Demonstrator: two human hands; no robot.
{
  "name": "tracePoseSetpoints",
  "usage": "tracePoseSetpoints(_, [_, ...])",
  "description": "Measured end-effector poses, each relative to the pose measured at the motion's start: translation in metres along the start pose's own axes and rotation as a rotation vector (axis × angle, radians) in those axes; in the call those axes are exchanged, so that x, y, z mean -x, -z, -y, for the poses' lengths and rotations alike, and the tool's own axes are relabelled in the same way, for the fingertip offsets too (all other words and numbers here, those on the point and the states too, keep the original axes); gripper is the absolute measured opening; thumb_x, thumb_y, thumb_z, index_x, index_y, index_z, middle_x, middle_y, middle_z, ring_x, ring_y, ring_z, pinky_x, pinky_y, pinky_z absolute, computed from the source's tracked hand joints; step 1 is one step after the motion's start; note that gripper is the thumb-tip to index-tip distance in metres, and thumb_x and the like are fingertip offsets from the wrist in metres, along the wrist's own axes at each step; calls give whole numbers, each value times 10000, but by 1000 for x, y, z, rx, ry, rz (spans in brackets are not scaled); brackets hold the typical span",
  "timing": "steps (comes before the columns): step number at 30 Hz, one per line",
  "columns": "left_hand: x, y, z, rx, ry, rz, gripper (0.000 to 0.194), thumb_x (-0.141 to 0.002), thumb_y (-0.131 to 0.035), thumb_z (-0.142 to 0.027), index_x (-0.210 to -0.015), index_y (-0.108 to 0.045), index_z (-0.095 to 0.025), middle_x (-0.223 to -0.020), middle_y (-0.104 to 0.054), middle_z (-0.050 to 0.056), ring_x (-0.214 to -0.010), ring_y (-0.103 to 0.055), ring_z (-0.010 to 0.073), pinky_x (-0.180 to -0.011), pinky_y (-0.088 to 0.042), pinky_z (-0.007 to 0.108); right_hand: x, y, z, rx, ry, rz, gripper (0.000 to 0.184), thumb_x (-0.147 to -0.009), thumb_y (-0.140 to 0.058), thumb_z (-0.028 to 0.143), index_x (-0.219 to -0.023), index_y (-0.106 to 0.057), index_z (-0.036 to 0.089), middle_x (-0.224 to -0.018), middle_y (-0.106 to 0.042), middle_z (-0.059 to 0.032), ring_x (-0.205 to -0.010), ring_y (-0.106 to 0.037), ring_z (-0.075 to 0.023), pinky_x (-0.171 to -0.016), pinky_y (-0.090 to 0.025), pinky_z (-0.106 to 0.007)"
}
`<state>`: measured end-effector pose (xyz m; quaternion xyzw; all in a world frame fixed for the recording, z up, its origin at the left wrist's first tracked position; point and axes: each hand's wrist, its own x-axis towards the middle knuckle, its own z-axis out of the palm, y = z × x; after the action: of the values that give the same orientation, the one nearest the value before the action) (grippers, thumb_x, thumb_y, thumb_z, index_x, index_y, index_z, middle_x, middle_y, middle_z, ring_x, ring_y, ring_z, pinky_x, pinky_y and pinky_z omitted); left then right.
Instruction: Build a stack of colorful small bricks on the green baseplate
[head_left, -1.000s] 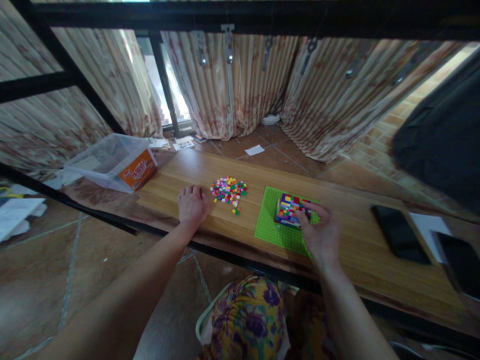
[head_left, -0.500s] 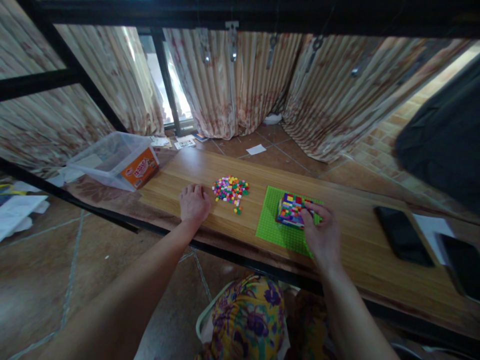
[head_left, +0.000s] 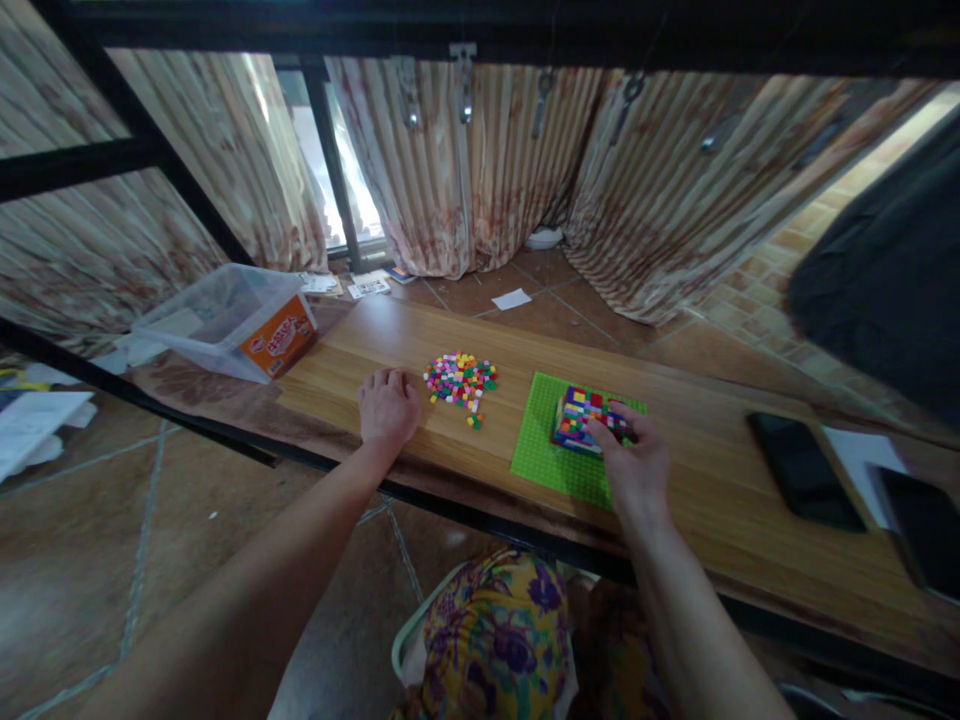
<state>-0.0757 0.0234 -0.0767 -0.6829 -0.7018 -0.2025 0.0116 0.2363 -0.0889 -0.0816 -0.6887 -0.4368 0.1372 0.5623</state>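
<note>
A block built of small multicoloured toy bricks [head_left: 581,416] stands on a green studded baseplate [head_left: 536,455]. My right hand [head_left: 636,455] is at the block's right end, thumb on the near side and fingers towards the far side, closed on it. Any single brick between those fingertips is too small to make out. To the left, a pile of loose coloured bricks [head_left: 459,378] lies on the wooden board, a few of them strayed towards me. Beside that pile my left hand [head_left: 390,405] rests on the board with its fingers curled in, its underside hidden.
A clear plastic bin [head_left: 225,320] with an orange label stands past the board's left end. On the right lie a black phone [head_left: 806,470], a white paper [head_left: 862,465] and a second dark device [head_left: 922,520]. A black metal bar [head_left: 487,525] runs along the near edge.
My right hand has shifted slightly left over the block, its thumb now farther across the brick tops. My left hand and the loose pile stay as they were.
</note>
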Motion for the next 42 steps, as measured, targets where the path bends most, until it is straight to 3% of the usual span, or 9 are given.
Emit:
tracePoseSetpoints(3, [0,0,0,-12,7,3,372,-927,-421,-274,-1190,-659,-160,-1231,-653,156,-1181,-550,332,-1015,-422,469,1,-5,4,-85,-129,-90,487,-646,-778,461,-1037,-733,174,-926,-712,-64,-767,-635,-200,-773,-530,-410])
tracePoseSetpoints(7, [-1,-1,1,-10,8,4,371,-928,-419,-270,-1191,-657,-160,-1225,-655,159,-1187,-548,336,-1013,-423,469,2,-9,10,-186,-161,-120,475,-594,-810,440,-987,-740,183,-901,-715,-49,-736,-640,-191,-738,-545,-401])
tracePoseSetpoints(20, [0,2,-1,-39,-2,-2,372,-925,-422,-272,-1176,-667,-147,-1220,-665,154,-1170,-559,334,-1007,-432,456,2,-4,9,-387,-294,-58,499,-584,-852,408,-1017,-733,190,-895,-723,-25,-739,-664,-173,-747,-560,-371])
tracePoseSetpoints(24, [-1,2,-1,-39,-7,0,377,-926,-416,-267,-1176,-667,-138,-1217,-666,161,-1167,-557,335,-1008,-432,462,0,1,9,-392,-217,-134,368,-731,-756,463,-983,-731,195,-881,-717,-30,-754,-672,-177,-735,-559,-359])
tracePoseSetpoints(28, [0,2,-1,-36,-4,9,372,-929,-417,-267,-1173,-666,-137,-1215,-663,168,-1170,-555,336,-1010,-427,468,6,3,26,-142,62,-255,259,-820,-695,426,-933,-735,196,-982,-713,-68,-931,-668,-213,-821,-538,-376])
tracePoseSetpoints(30, [0,2,-1,-36,-3,4,372,-932,-420,-270,-1181,-663,-139,-1215,-663,166,-1165,-559,332,-1004,-432,463,14,0,40,-58,235,-211,213,-865,-661,397,-908,-737,202,-994,-711,-76,-958,-664,-216,-848,-529,-383])
tracePoseSetpoints(33, [1,2,-1,-42,0,-2,367,-931,-426,-260,-1187,-660,-140,-1218,-664,159,-1155,-565,326,-996,-437,454,32,-12,57,-2,383,-13,177,-922,-611,349,-941,-736,225,-969,-722,-61,-923,-673,-204,-860,-530,-386])
tracePoseSetpoints(37, [2,3,-2,-39,-2,1,350,-935,-429,-256,-1172,-661,-144,-1211,-668,153,-1157,-563,320,-999,-435,447,52,-39,60,90,433,281,199,-960,-564,312,-1040,-725,226,-996,-728,-72,-933,-671,-212,-863,-534,-378])
tracePoseSetpoints(42, [2,3,-2,-35,-5,0,336,-934,-434,-246,-1159,-661,-141,-1207,-669,147,-1164,-559,314,-1012,-425,439,59,-73,55,318,410,375,233,-944,-598,352,-1052,-721,186,-1000,-714,-101,-966,-633,-254,-885,-496,-396])
